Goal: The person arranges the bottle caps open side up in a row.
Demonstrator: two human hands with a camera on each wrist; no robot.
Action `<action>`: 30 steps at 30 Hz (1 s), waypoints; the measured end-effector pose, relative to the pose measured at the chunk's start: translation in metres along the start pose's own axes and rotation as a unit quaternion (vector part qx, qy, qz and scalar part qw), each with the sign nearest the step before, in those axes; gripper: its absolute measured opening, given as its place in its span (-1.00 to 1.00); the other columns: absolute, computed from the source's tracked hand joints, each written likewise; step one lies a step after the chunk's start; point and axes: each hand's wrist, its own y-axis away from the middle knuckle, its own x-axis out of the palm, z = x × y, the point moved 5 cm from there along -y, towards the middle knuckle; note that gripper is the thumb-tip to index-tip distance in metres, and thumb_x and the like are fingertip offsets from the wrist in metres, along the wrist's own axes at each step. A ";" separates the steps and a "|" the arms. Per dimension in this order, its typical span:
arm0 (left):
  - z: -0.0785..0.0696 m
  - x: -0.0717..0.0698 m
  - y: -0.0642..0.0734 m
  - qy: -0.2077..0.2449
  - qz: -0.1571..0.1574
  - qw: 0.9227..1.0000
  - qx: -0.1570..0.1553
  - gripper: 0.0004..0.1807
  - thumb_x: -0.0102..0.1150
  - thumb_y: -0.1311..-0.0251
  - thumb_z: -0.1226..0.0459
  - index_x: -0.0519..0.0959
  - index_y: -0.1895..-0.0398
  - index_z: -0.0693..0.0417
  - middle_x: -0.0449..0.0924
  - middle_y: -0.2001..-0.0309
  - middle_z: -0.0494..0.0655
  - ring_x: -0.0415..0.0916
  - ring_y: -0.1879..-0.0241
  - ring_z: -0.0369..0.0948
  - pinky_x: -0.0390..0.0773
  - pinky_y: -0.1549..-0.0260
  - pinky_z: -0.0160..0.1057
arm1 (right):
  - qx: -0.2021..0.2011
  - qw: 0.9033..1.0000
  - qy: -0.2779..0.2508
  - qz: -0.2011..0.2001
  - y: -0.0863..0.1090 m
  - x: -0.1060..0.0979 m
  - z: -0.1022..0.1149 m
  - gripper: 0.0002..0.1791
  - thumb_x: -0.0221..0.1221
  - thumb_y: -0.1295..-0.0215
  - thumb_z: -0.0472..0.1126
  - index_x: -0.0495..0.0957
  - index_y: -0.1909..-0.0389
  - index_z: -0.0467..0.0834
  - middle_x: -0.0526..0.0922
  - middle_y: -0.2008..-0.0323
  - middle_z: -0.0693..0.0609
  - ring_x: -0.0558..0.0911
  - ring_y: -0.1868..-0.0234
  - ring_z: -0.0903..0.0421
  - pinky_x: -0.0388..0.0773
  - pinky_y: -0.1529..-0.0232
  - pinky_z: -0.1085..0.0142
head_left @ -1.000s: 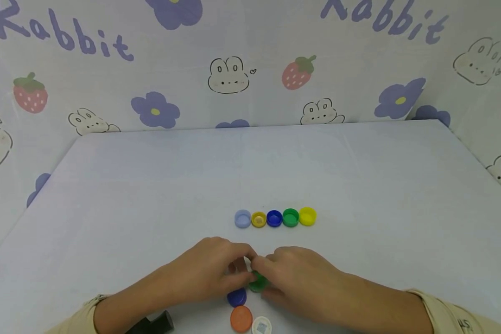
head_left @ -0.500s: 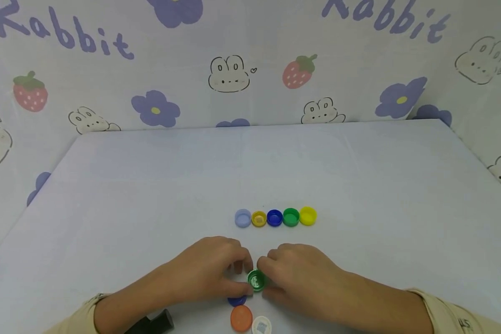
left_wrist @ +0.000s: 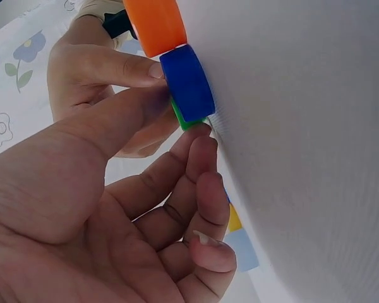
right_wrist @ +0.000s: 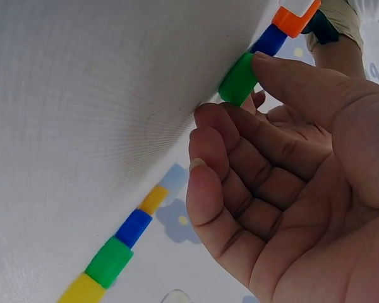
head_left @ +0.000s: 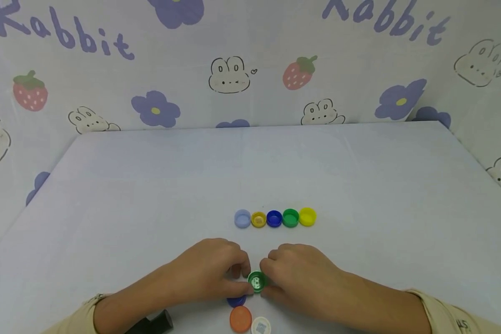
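Observation:
In the head view a green bottle cap (head_left: pixel 256 281) lies hollow side up between my hands. My left hand (head_left: pixel 212 271) holds its left side, thumb near and index finger beyond. From the right, my right hand (head_left: pixel 306 280) holds the same cap; its thumb presses the green wall (right_wrist: pixel 240 79) in the right wrist view, other fingers curled close by. A blue bottle cap (left_wrist: pixel 188 83) stands right beside the left thumb, which partly covers it in the head view. Nearer me lie an orange cap (head_left: pixel 240 319) and a white cap (head_left: pixel 261 326), face down.
Farther back runs a touching row of hollow-up caps: pale blue (head_left: pixel 242 219), gold (head_left: pixel 258 220), dark blue (head_left: pixel 274 218), green (head_left: pixel 290 218) and yellow (head_left: pixel 307 217). A black object (head_left: pixel 160 322) lies by the left forearm. A patterned cloth (head_left: pixel 250 60) hangs behind the white table.
The green cap, earlier mostly covered by the fingers, now shows its hollow inside facing up. Both hands' fingertips have drawn slightly apart. The back row has stayed put.

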 end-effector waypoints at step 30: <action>0.007 -0.015 -0.006 0.029 -0.021 0.999 -0.004 -0.81 0.54 -0.08 0.20 0.69 0.30 -0.03 0.58 0.44 -0.41 0.49 0.39 -0.40 0.53 0.36 -0.34 | 0.011 0.996 -0.080 0.031 -0.024 -0.009 -0.013 -0.79 0.45 -0.23 -0.10 0.63 0.45 -0.06 0.41 0.64 0.28 0.37 0.59 0.31 0.34 0.51 0.41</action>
